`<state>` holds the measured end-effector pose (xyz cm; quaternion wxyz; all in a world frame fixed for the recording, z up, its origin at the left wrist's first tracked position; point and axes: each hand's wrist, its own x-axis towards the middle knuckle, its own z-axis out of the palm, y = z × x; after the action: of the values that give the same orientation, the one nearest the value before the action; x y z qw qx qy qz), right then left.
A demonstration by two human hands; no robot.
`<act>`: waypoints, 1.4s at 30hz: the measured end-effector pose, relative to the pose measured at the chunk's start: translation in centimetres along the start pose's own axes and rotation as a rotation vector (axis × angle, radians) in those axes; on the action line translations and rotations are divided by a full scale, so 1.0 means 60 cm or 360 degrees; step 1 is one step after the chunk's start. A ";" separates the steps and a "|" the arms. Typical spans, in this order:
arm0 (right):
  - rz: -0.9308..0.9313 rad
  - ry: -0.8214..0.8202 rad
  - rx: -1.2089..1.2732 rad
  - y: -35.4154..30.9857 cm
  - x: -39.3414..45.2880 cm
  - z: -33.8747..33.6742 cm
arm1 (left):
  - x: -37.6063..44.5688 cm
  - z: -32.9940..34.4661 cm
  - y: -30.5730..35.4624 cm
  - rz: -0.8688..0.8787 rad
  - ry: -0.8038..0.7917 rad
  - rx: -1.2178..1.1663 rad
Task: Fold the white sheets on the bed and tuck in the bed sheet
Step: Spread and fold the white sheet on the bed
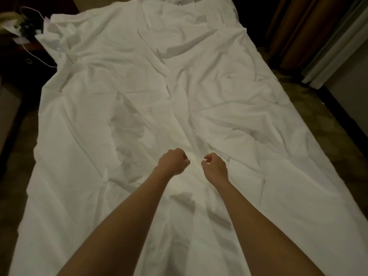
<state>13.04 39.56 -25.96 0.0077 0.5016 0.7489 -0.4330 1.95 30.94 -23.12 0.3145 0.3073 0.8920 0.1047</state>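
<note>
A crumpled white sheet (pixel 139 80) lies spread over the whole bed, with long creases running toward my hands. Both arms reach out over the near middle of the bed. My left hand (pixel 173 161) is curled into a fist and grips a ridge of the sheet. A hand's width to its right, my right hand (pixel 216 166) also has its fingers curled and pinches the same raised ridge. At the far left corner the sheet's edge (pixel 51 30) is bunched and hangs off the bed. How many layers of sheet there are cannot be told.
A dark bedside table (pixel 22 26) with a white cable and small items stands at the far left. Brown curtains (pixel 310 26) hang at the far right. Patterned carpet (pixel 338 124) runs along both long sides of the bed.
</note>
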 end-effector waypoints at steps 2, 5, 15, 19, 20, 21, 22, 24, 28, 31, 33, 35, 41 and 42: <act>-0.0006 0.0004 0.0020 -0.011 0.027 0.003 | 0.030 -0.011 0.005 0.0017 0.0033 0.0011; -0.0004 0.0014 0.0023 -0.022 0.073 0.004 | 0.077 -0.018 0.014 0.0033 0.0085 0.0011; 0.0128 -0.0242 -0.0063 -0.019 0.208 0.025 | 0.185 -0.004 0.058 0.0145 0.0185 -0.0016; 0.0232 -0.0440 -0.0060 -0.017 0.245 0.035 | 0.216 0.005 0.066 0.0118 0.0103 0.0000; 0.0241 -0.0429 -0.0029 -0.017 0.254 0.036 | 0.222 0.006 0.067 0.0096 0.0078 0.0018; 0.0265 -0.0406 0.0065 -0.018 0.260 0.039 | 0.227 0.006 0.067 0.0062 0.0062 0.0026; 0.0286 -0.0385 0.0198 -0.020 0.262 0.043 | 0.233 0.005 0.066 0.0010 0.0063 0.0017; 0.0223 -0.0373 0.0358 -0.031 0.254 0.050 | 0.242 -0.001 0.062 -0.0144 0.0107 -0.0039; -0.0268 -0.0537 0.0264 -0.051 0.216 0.064 | 0.259 -0.019 0.045 -0.0490 0.0183 0.0037; -0.0520 -0.0674 0.0106 -0.059 0.205 0.070 | 0.266 -0.029 0.027 -0.0603 0.0185 0.0158; -0.0569 -0.0739 0.0082 -0.065 0.205 0.073 | 0.269 -0.032 0.012 -0.0574 0.0221 0.0190; -0.0567 -0.0775 0.0122 -0.072 0.209 0.073 | 0.273 -0.035 0.004 -0.0537 0.0266 0.0147; -0.0530 -0.0306 0.0410 -0.091 0.248 0.021 | 0.298 -0.056 0.076 -0.0282 0.0542 -0.0269; -0.0552 -0.0222 0.0406 -0.093 0.255 0.007 | 0.303 -0.061 0.097 -0.0237 0.0591 -0.0307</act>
<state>1.06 50.00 -29.45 -0.0786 0.3310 0.7607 -0.5528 -8.69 46.73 -27.06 0.1798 0.1846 0.9406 0.2210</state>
